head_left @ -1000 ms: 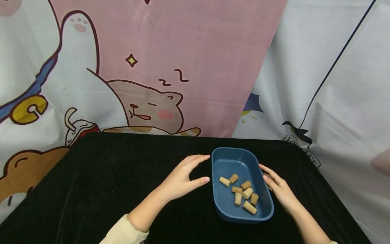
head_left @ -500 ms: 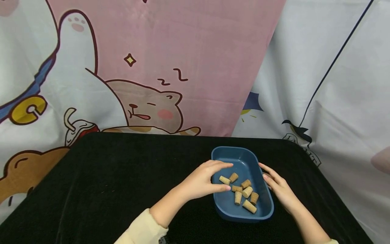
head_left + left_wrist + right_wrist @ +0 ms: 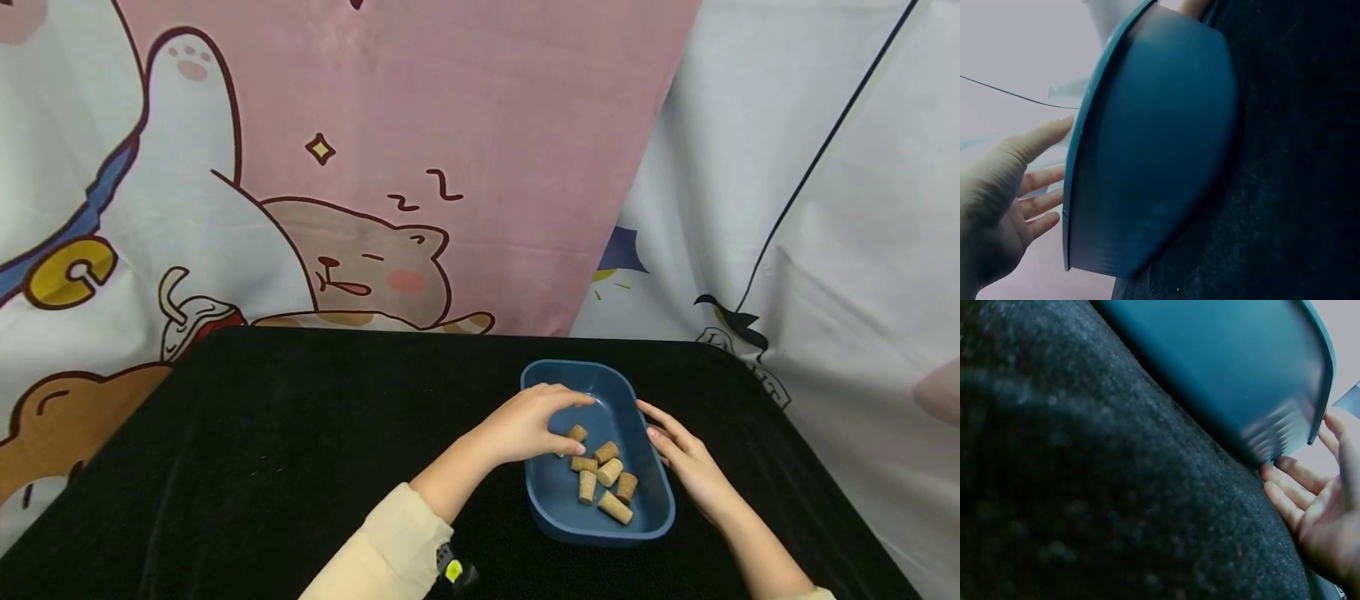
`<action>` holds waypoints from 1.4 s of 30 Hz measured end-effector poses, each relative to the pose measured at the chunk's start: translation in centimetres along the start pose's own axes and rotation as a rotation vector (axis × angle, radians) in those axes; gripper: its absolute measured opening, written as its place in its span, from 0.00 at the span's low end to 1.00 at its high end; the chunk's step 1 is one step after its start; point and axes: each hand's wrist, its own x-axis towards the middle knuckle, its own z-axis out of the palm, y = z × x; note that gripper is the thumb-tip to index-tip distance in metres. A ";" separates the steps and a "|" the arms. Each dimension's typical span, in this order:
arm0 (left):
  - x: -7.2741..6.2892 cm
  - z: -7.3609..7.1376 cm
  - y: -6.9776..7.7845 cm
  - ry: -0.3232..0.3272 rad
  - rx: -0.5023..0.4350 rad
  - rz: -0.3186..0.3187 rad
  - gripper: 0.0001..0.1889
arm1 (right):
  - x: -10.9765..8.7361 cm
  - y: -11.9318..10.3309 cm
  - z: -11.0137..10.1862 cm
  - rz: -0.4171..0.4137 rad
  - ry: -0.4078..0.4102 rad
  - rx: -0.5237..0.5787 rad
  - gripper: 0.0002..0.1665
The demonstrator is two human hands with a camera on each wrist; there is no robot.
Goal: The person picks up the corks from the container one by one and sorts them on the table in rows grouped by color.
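Note:
A deep blue rectangular container (image 3: pixel 558 504) with rounded corners stands on the black cloth, several short corks (image 3: pixel 614 507) lying loose in it. My left hand (image 3: pixel 525 423) reaches over the container's left rim, above the corks, its thumb and fingers spread apart and nothing between them. It partly hides one cork. In the left wrist view, that hand (image 3: pixel 1007 200) is beside the rim, seen past the container's outer wall (image 3: pixel 1154 119). My right hand (image 3: pixel 692 473) touches the right side; the right wrist view has its fingertips (image 3: pixel 1285 481) against the lower wall, fingers extended.
Black cloth (image 3: pixel 300 450) covers the table around the container. Behind the table hangs a printed curtain (image 3: pixel 525 167) with a cartoon bear on pink and white. A small dark device (image 3: pixel 450 567) is at my left cuff.
My left hand has moved right, from beside the container to above its inside, covering part of a cork. My right hand and the container have stayed in place.

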 end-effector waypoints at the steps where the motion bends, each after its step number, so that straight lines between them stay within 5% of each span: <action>1: 0.4 0.1 -0.1 -0.013 0.006 -0.009 0.32 | 0.0 0.0 0.0 -0.004 0.000 -0.002 0.30; 15: 3.8 0.9 -1.0 -0.175 -0.010 -0.097 0.28 | 0.0 0.1 -0.1 0.005 -0.002 -0.011 0.30; 31: 5.4 1.7 -1.6 -0.249 0.111 -0.199 0.25 | 0.0 0.1 -0.1 0.000 -0.016 0.015 0.30; 42: 5.7 2.5 -1.3 -0.235 0.181 -0.271 0.20 | 0.1 0.2 -0.2 -0.021 -0.014 -0.006 0.29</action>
